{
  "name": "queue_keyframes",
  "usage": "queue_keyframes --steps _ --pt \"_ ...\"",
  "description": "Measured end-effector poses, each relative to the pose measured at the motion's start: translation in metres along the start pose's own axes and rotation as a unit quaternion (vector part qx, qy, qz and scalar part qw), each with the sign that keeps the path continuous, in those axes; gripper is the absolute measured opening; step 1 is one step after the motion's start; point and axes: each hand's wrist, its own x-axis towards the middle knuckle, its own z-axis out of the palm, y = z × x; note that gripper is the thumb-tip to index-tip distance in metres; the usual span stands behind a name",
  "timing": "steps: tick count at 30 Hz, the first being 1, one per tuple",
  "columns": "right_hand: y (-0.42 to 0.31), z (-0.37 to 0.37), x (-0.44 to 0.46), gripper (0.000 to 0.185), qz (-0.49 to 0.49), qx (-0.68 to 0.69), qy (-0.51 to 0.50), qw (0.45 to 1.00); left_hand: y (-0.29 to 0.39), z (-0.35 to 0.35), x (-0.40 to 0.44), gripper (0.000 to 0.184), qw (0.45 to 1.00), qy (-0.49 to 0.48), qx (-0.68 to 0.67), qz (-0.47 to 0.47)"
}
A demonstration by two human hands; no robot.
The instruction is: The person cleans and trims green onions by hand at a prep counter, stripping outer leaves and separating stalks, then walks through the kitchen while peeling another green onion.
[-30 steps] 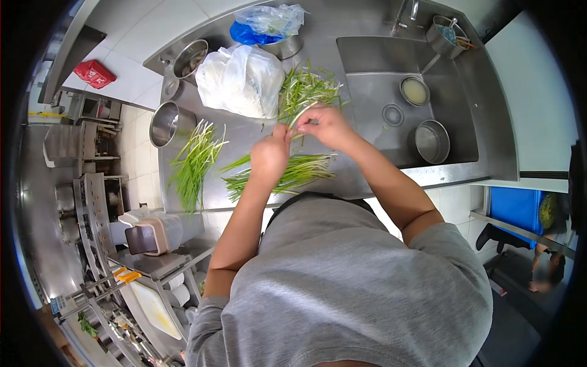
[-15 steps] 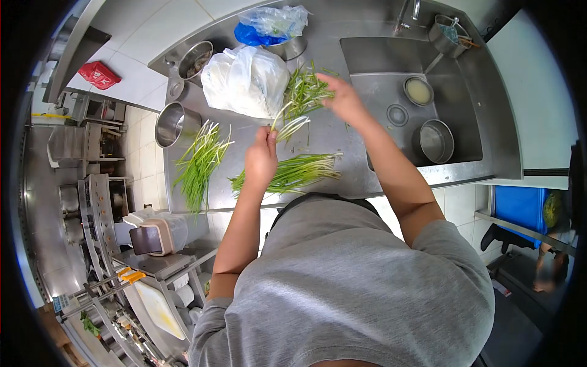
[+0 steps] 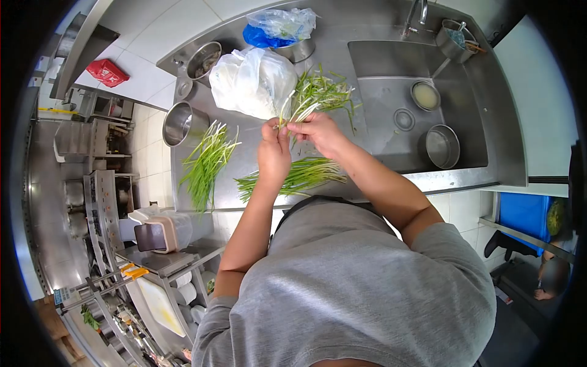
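Observation:
Above the steel counter (image 3: 244,156), my left hand (image 3: 273,153) is closed around a thin green onion (image 3: 282,113), its pale stalk sticking up past the thumb. My right hand (image 3: 321,133) has come up against it, thumb and fingers pinched on the same stalk; the exact grip is partly hidden. Just behind my hands lies a loose heap of green onion leaves and stalks (image 3: 324,88). One bunch of green onions (image 3: 208,162) rests to the left, white ends away from me. Another bunch (image 3: 296,176) lies crosswise near the front edge, white ends to the right.
A white plastic bag (image 3: 252,82) stands behind the heap, with a metal pot (image 3: 178,124) to its left. On the right is a sink (image 3: 391,61) holding a bowl of cloudy liquid (image 3: 425,96) and a round pan (image 3: 442,147). A person's hand (image 3: 543,294) shows at far right.
My right hand has moved left and toward me, from beside the heap to meet my left hand at the stalk. The view has shifted slightly.

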Motion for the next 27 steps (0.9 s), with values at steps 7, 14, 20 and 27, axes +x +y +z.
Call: queue_keyframes --steps 7,14,20,27 --pt "-0.038 -0.055 0.023 0.014 -0.11 0.057 0.068 0.99 0.006 -0.019 -0.003 0.018 0.999 0.001 -0.043 -0.019" --pt "-0.036 -0.016 -0.001 0.015 -0.003 -0.048 -0.006 0.999 0.004 -0.012 0.004 0.019 0.995 0.047 -0.07 -0.058" --pt "-0.013 0.004 0.0 0.011 -0.006 -0.035 0.004 0.999 0.021 -0.004 0.004 0.021 0.997 0.036 -0.061 -0.042" --pt "-0.037 -0.018 0.014 0.012 -0.09 0.059 0.067 0.992 0.009 -0.006 0.007 0.02 0.988 0.047 -0.131 -0.065"
